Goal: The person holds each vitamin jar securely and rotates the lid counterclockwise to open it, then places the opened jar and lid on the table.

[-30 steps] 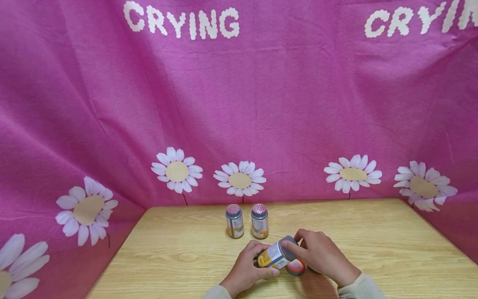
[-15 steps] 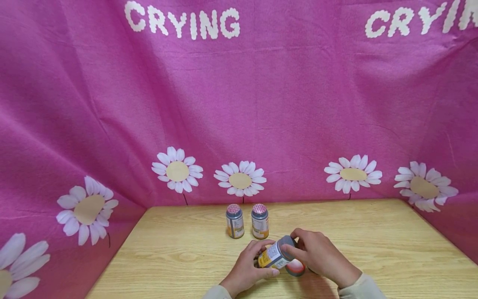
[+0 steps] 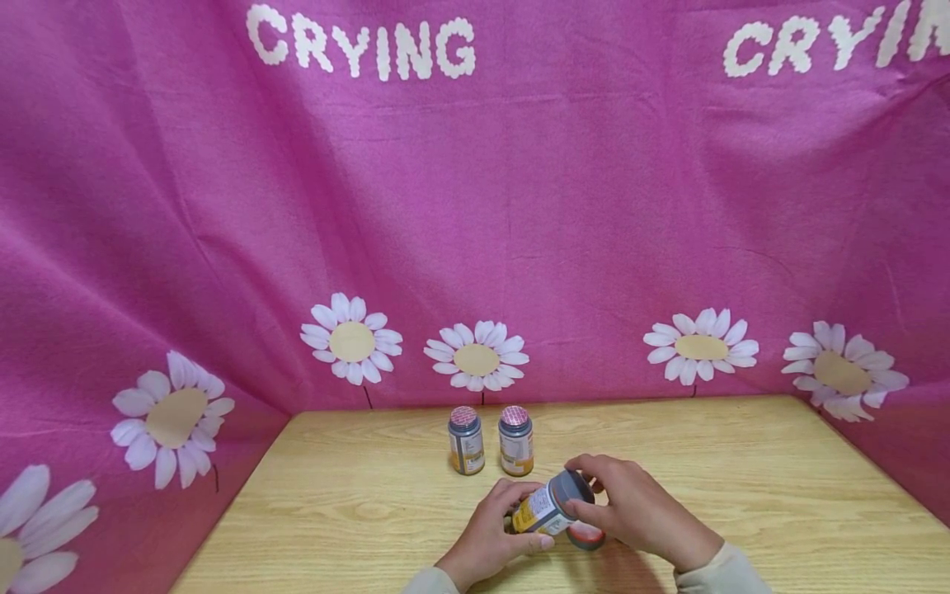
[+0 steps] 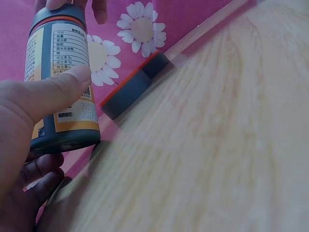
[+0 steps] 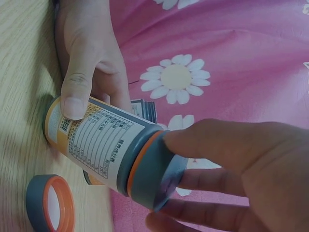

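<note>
My left hand (image 3: 490, 528) grips a grey supplement bottle (image 3: 540, 510) with a white and orange label, tilted above the table, its top toward the right. The thumb presses along the label in the left wrist view. On the bottle's top sits a grey screw cap (image 5: 157, 169) with an orange ring, and my right hand (image 3: 638, 511) holds it between thumb and fingers. Below them on the table a loose cap (image 3: 586, 536) shows its white inside. In the left wrist view two loose caps (image 4: 126, 94) appear close together.
Toward the back of the wooden table (image 3: 356, 495) stand two similar bottles, the left bottle (image 3: 466, 445) and the right bottle (image 3: 515, 445), uncapped, with pinkish foil seals. A pink cloth (image 3: 579, 206) with daisies hangs behind and at the sides.
My right hand's fingers have shifted round the cap, with the thumb now lower and more of the cap showing. My left hand and the bottle stay nearly in place.
</note>
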Demonstrator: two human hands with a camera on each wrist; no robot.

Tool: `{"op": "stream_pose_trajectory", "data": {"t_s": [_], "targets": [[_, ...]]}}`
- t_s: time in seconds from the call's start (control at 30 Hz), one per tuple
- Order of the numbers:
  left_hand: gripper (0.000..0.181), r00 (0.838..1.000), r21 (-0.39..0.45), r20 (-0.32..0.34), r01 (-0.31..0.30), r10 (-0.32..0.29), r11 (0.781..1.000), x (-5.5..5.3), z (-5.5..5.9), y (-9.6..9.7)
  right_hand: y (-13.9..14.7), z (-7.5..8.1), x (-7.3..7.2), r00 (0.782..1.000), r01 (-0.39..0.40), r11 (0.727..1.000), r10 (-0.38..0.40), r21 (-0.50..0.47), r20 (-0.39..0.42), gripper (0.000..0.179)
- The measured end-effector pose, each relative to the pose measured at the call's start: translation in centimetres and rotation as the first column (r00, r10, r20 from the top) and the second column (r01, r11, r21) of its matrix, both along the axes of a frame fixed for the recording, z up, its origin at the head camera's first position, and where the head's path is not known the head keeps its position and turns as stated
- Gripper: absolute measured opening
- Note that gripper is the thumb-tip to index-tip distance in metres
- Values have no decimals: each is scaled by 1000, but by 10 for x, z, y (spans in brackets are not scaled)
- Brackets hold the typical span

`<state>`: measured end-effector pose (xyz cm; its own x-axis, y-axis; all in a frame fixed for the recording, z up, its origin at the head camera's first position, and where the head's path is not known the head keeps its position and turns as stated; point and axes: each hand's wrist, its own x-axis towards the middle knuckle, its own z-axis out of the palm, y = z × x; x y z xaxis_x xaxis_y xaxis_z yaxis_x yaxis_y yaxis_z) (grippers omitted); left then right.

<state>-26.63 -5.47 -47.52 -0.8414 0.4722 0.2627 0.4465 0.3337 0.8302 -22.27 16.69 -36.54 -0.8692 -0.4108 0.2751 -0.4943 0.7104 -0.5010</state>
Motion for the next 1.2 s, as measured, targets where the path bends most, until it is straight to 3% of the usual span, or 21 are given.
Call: {"op": "stream_pose_trajectory", "data": {"t_s": [0.37,0.53,0.67,0.83,1.0,1.2], "targets": [[53,1000,1,-5,10,-10,1000,0,0,0,5,-1,0,995,-90,996,90,15,-46,39],[54,999,5,-43,17,-17,1000,1,0,0,6,-1,1,989,-123,992,124,18,-84,41],[54,997,8,-69,21,-21,1000,0,-1,0,6,1,2,988,-134,991,135,12,-78,44],[54,999,19,-50,21,-20,1000,0,-1,0,5,1,2,987,-144,990,144,0,-73,50],[55,999,19,-47,17,-16,1000,1,0,0,3,0,2,995,-96,995,96,-3,-31,56],[54,1000,8,-28,4,-3,1000,1,0,0,1,-1,2,1000,11,1000,-11,-1,-27,47]]}}
